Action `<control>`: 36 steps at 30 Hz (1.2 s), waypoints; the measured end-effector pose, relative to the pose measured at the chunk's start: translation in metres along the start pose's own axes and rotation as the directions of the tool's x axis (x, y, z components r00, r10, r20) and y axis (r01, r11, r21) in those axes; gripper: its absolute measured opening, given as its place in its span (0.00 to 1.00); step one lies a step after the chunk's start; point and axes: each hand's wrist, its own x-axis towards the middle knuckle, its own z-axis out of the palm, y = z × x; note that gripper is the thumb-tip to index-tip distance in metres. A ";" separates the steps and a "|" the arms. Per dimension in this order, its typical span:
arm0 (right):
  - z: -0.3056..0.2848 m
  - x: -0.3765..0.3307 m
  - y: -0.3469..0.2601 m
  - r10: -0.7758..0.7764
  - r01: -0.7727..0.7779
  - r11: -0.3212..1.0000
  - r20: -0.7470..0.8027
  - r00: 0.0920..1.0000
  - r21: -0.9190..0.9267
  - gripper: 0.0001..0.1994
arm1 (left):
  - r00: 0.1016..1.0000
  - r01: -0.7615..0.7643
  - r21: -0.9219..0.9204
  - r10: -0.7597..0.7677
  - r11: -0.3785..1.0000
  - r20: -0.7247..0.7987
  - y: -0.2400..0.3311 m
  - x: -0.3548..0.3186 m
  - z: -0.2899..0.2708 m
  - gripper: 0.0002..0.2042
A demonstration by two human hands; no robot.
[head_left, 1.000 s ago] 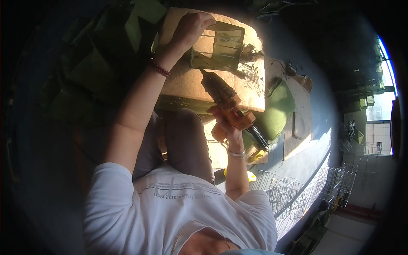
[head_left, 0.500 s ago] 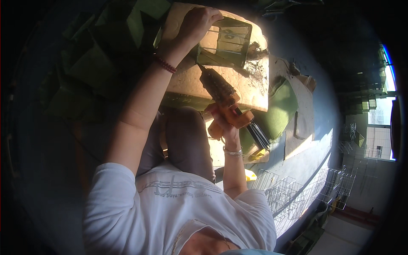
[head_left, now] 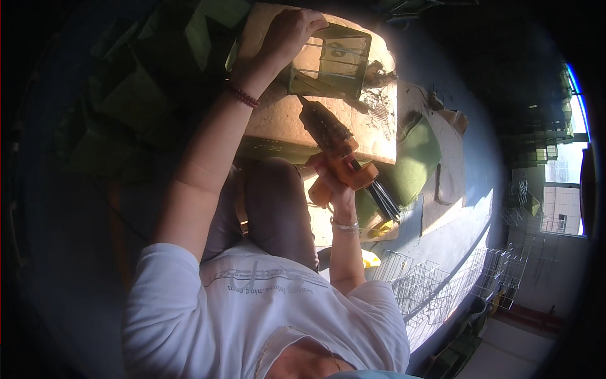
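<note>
My left hand [head_left: 295,33] pinches the upper left edge of a green cloth-covered wire frame box [head_left: 364,66], whose thin bars cross its open face. The box rests tilted on a pale, stained block-like work surface [head_left: 271,129]. In my right hand [head_left: 339,186] is an orange glue gun [head_left: 341,151] with a dark, crusted barrel. Its tip points at the box's lower left corner; I cannot tell whether they touch. Several thin black sticks [head_left: 383,201] stick out behind the gun.
Dark green box shapes [head_left: 136,95] are piled at the left. A green cushion-like piece [head_left: 416,158] and a cardboard sheet [head_left: 445,183] lie to the right of the work surface. Bare wire frames [head_left: 423,287] stand on the floor at the lower right.
The glue gun's tip has shifted very slightly to the right along the box's lower left corner. My left hand keeps its hold on the box.
</note>
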 end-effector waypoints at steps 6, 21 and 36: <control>-0.001 0.000 -0.001 0.011 -0.009 0.999 -0.038 0.999 0.052 0.11 | 1.000 -0.013 0.012 0.014 1.000 -0.006 -0.001 0.000 -0.001 0.12; 0.011 0.000 0.005 0.003 -0.002 0.996 -0.019 1.000 0.090 0.08 | 0.999 -0.036 0.000 0.036 0.999 -0.026 -0.003 0.000 0.003 0.12; 0.010 -0.002 0.004 -0.011 0.016 0.986 -0.030 0.999 0.169 0.08 | 1.000 0.020 -0.008 -0.020 1.000 -0.010 0.001 -0.002 0.001 0.12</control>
